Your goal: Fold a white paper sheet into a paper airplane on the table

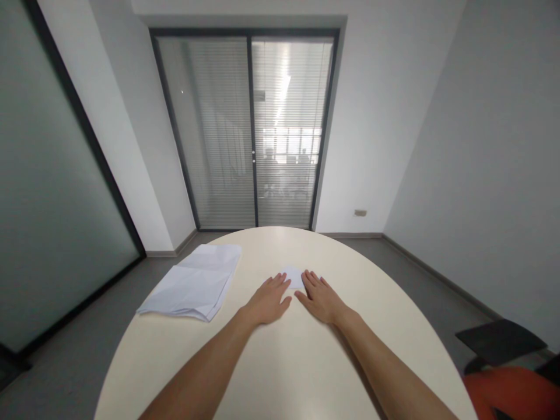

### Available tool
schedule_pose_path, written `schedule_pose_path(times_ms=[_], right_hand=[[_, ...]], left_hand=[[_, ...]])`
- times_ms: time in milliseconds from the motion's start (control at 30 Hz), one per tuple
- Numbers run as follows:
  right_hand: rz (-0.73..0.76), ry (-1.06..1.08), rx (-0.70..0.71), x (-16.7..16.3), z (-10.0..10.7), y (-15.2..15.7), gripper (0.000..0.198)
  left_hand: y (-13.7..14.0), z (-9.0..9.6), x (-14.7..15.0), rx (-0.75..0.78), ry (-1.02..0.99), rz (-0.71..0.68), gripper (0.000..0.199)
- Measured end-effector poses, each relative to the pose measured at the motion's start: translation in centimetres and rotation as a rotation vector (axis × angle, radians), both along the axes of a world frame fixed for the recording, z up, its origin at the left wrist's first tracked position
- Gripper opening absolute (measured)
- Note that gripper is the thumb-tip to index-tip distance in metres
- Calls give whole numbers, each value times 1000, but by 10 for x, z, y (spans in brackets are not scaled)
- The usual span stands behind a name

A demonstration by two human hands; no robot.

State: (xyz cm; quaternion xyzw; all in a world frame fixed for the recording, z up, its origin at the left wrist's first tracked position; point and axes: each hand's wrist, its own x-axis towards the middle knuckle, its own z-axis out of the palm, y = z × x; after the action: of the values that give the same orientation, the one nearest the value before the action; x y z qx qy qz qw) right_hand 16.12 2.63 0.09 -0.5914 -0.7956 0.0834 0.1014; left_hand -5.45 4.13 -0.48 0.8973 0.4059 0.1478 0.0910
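L grip (pixel 275 298) & R grip (pixel 319 296) flat, unclasped, on paper (pixel 294 279) prob. ptg fwd, long axis crosswise.

Matt paper (pixel 294 279), smooth tabletop (pixel 280 367)

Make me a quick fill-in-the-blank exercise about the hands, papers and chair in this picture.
1. The small white paper lies ____ the left hand and the right hand.
2. Both hands rest palm ____.
3. The larger folded sheets lie nearer the ____ hand.
4. The red-and-black chair stands on the person's ____ side.

Missing words: between; down; left; right.
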Motion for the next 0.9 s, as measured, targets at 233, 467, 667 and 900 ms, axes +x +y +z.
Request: schedule_pose_path(times_ms=[233, 467, 667, 900], right_hand=[[258, 70, -25, -2, 10, -7, 71], [287, 112, -19, -5, 9, -4, 67], [77, 68, 12, -5, 2, -1, 74], [114, 71, 55, -5, 3, -4, 71]], left_hand=[[0, 2, 1, 132, -64, 35, 40], [-4, 7, 3, 187, -98, 68, 30], [-4, 5, 3, 203, -88, 76, 29], [-1, 5, 4, 213, -72, 114, 23]])
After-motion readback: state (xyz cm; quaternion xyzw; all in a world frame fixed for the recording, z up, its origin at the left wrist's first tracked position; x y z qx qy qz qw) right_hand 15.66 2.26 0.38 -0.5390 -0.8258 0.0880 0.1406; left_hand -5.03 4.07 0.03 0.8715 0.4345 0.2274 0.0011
